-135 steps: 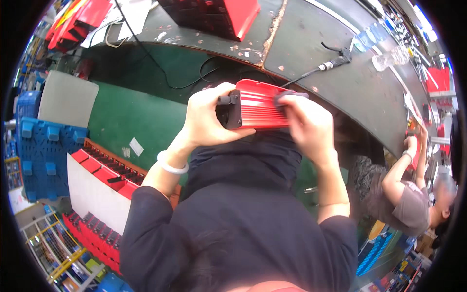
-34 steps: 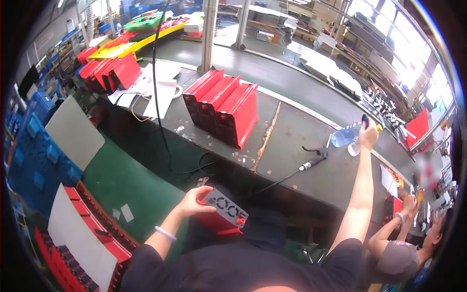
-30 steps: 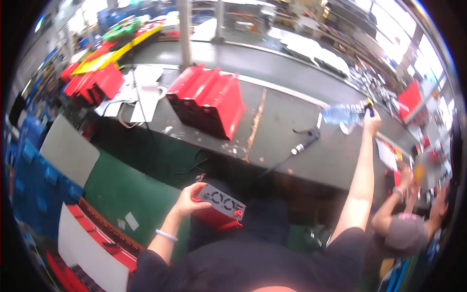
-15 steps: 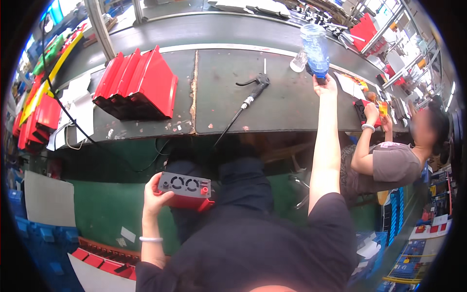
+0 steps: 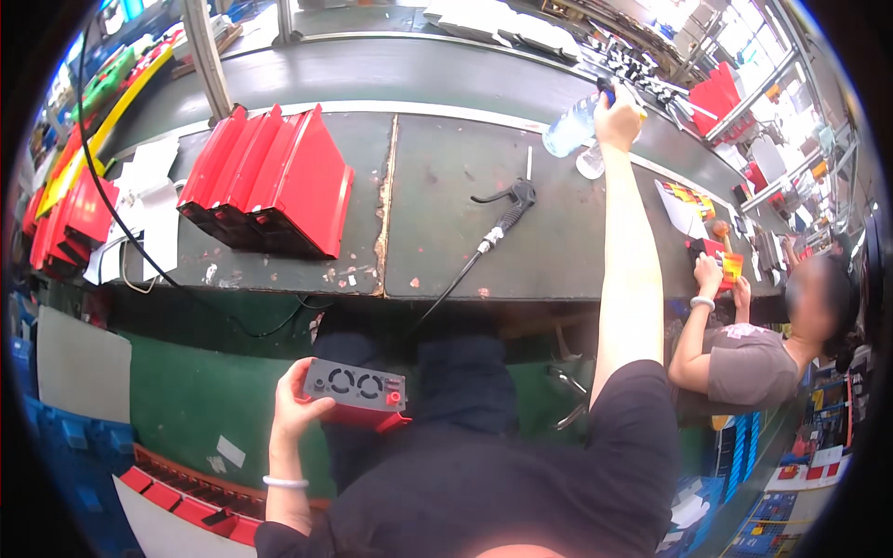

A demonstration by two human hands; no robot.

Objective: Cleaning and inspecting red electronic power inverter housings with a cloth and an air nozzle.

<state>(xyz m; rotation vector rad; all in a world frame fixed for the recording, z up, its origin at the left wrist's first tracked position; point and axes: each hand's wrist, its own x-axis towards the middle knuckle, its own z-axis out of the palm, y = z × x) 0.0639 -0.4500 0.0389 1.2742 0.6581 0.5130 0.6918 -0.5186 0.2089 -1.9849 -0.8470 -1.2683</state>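
My left hand (image 5: 298, 405) is wrapped round one end of a red power inverter (image 5: 363, 391), held over my lap. Its grey end panel, with two round fan grilles and a red terminal, faces up. Out over the far side of the workbench (image 5: 446, 251), my right hand (image 5: 618, 119) grips a clear, bluish plastic bottle (image 5: 569, 128) by its dark top; the bottle tilts down to the left. Just below that hand stands a second clear container (image 5: 590, 164), partly covered by the wrist. An air blow gun (image 5: 521, 193) lies on the bench, its hose running over the near edge.
Several red metal casings (image 5: 279, 177) stand on the bench at left, beside white papers (image 5: 153, 205). A conveyor belt (image 5: 372, 70) runs behind. At right, a co-worker (image 5: 753, 363) handles a red unit with an orange label. A black cable (image 5: 121, 219) hangs at left.
My right hand has moved farther out, and the bottle has swung from upright above the hand to tilted down at its left. My left hand keeps hold of the inverter. The view has shifted slightly.
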